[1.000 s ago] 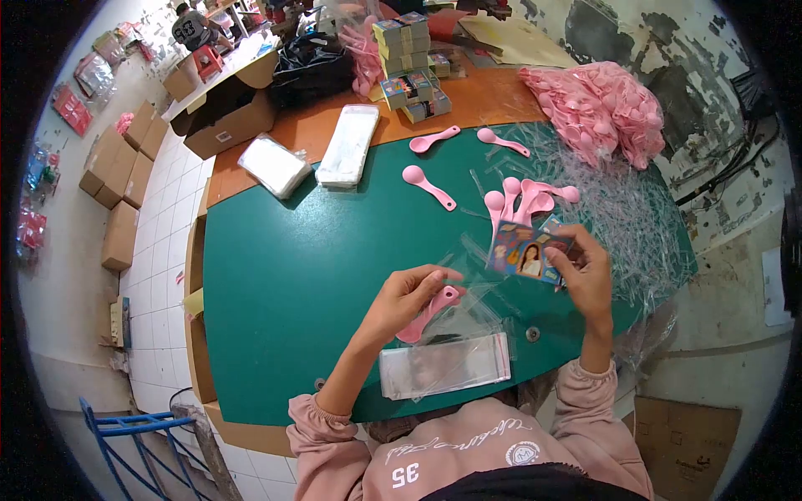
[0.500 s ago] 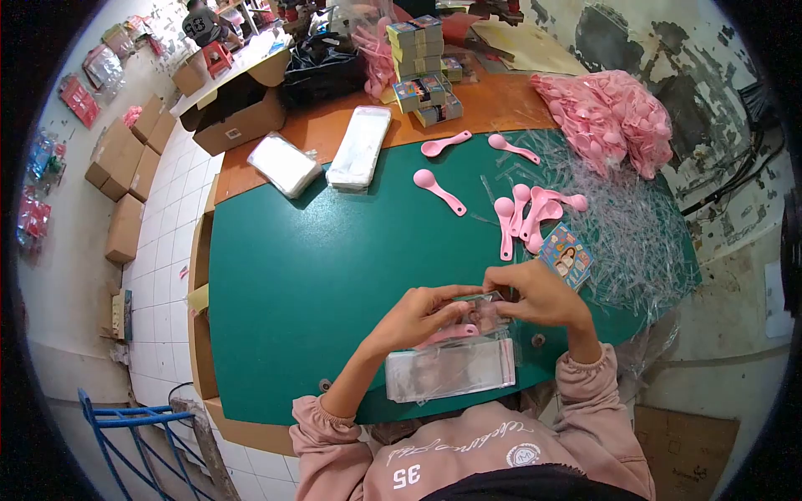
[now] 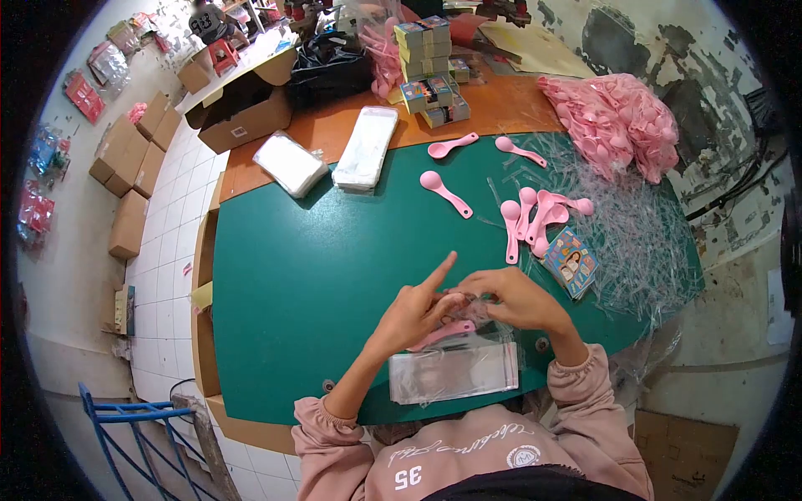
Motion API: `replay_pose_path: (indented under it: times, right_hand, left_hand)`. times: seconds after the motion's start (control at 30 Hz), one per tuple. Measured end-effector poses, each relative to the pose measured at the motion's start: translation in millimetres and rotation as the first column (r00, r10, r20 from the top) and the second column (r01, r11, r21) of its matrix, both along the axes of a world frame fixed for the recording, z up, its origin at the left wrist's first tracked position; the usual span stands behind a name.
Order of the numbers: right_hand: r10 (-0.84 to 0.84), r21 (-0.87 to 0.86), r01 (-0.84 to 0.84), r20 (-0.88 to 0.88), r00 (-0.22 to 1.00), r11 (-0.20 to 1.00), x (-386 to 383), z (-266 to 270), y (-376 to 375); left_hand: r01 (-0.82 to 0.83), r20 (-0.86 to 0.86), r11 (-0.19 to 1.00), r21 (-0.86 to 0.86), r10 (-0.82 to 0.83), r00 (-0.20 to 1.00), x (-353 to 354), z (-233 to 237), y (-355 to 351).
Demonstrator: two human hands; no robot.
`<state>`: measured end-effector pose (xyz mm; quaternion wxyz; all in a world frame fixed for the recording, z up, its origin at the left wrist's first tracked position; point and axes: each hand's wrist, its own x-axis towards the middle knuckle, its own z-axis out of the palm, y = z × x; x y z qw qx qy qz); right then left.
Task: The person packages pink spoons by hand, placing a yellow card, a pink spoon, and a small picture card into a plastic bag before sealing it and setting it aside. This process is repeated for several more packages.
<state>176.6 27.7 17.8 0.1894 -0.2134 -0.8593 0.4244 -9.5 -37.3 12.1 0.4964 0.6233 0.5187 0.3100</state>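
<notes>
My left hand [image 3: 415,313] pinches the upper edge of a clear plastic bag [image 3: 478,312], its index finger raised and pointing away. At the same edge, my right hand [image 3: 525,302] has its fingers bent together on the crinkled plastic. A pink spoon [image 3: 451,333] lies just under both hands, partly covered by the left. Nearest my body is a stack of clear bags [image 3: 455,374], flat on the green table. Right of my right hand sits a small pile of printed cards [image 3: 571,263], with several pink spoons [image 3: 541,215] close behind it.
Loose clear plastic strips [image 3: 631,242] spread over the table's right side, below a big bag of pink spoons [image 3: 614,121]. Two stacks of clear sleeves [image 3: 366,150] and bundled cards [image 3: 424,63] stand farther back. A person [image 3: 209,23] sits at the far left.
My right hand has moved left, closer to my left hand. My left index finger has lifted off the plastic bag, which is now bunched between the hands.
</notes>
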Motion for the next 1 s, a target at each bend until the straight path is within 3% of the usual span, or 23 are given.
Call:
replay_pose_path:
  times: [0.03,0.1,0.2,0.23,0.27,0.3,0.33,0.4,0.43,0.57,0.63,0.77,0.83,0.87,0.93,0.97,1.0]
  right_hand:
    - [-0.002,0.000,0.002,-0.001,1.000,1.000,0.1,1.8,0.2]
    - [-0.055,-0.157,0.083,0.171,0.984,0.984,-0.8,10.8,2.2]
    - [-0.093,-0.191,0.110,0.097,0.991,0.975,-3.7,11.0,3.9]
    - [-0.094,-0.193,0.111,0.097,0.991,0.975,-2.5,8.6,5.2]
    - [-0.187,-0.317,0.192,0.047,0.981,0.929,0.1,4.3,7.8]
    - [-0.283,-0.439,0.258,0.010,0.959,0.861,2.6,1.2,10.4]
    - [-0.281,-0.441,0.257,0.012,0.960,0.860,5.3,0.0,13.3]
    - [-0.351,-0.421,0.314,-0.012,0.936,0.851,8.2,-0.6,19.4]
    - [-0.346,-0.406,0.338,0.055,0.936,0.849,6.6,4.0,19.1]
    - [-0.258,-0.494,0.225,0.001,0.966,0.840,3.4,10.6,19.5]
    - [-0.168,-0.565,0.216,0.137,0.976,0.796,7.0,15.2,22.2]
    - [-0.256,-0.406,0.218,-0.042,0.966,0.888,5.5,-5.2,22.0]
    - [-0.448,-0.262,0.453,0.083,0.890,0.852,1.6,-1.5,19.7]
    - [-0.448,-0.265,0.454,0.085,0.890,0.851,-4.4,2.1,14.7]
    - [-0.498,-0.065,0.494,-0.084,0.863,0.867,-18.4,12.6,3.6]
    - [-0.371,-0.105,0.368,-0.013,0.928,0.924,-18.9,15.1,1.5]
    - [-0.369,-0.108,0.365,-0.012,0.930,0.925,-18.1,10.6,0.0]
  left_hand:
    - [-0.032,-0.018,0.999,0.023,0.032,0.999,-0.9,-6.1,-1.2]
    - [-0.062,-0.035,0.997,0.049,0.063,0.997,-4.4,-6.2,-1.9]
    - [0.043,0.101,0.995,-0.089,-0.034,0.994,-20.6,8.4,-4.4]
    - [0.094,0.001,0.991,-0.095,-0.094,0.996,-29.4,12.3,-3.7]
    - [0.142,-0.097,0.984,-0.106,-0.152,0.984,-38.3,14.2,-4.3]
    - [0.162,0.038,0.986,-0.032,-0.161,0.986,-48.6,-6.8,-4.5]
    - [0.160,0.039,0.986,-0.034,-0.159,0.986,-54.8,-17.5,-3.6]
    - [0.048,0.382,0.998,-0.050,-0.026,0.924,-60.6,-26.1,-4.1]
    - [-0.008,0.371,0.998,-0.055,0.028,0.928,-59.7,-23.9,-3.5]
    - [-0.018,0.381,0.989,-0.149,0.074,0.922,-58.8,-11.3,-4.1]
    - [-0.015,0.354,0.968,-0.249,0.105,0.929,-57.7,-6.1,-5.4]
    - [0.000,0.360,0.970,-0.243,0.090,0.929,-53.5,-10.6,-7.0]
    - [-0.365,0.063,0.928,0.073,0.361,0.930,-38.9,-32.8,-8.6]
    - [-0.364,0.062,0.929,0.069,0.360,0.931,-30.2,-39.0,-11.4]
    - [-0.342,0.342,0.934,-0.106,0.357,0.869,-14.1,-46.8,-17.5]
    - [-0.210,0.458,0.951,-0.227,0.295,0.839,-9.9,-45.8,-21.9]
    - [-0.213,0.457,0.950,-0.229,0.298,0.838,-7.0,-42.8,-24.6]
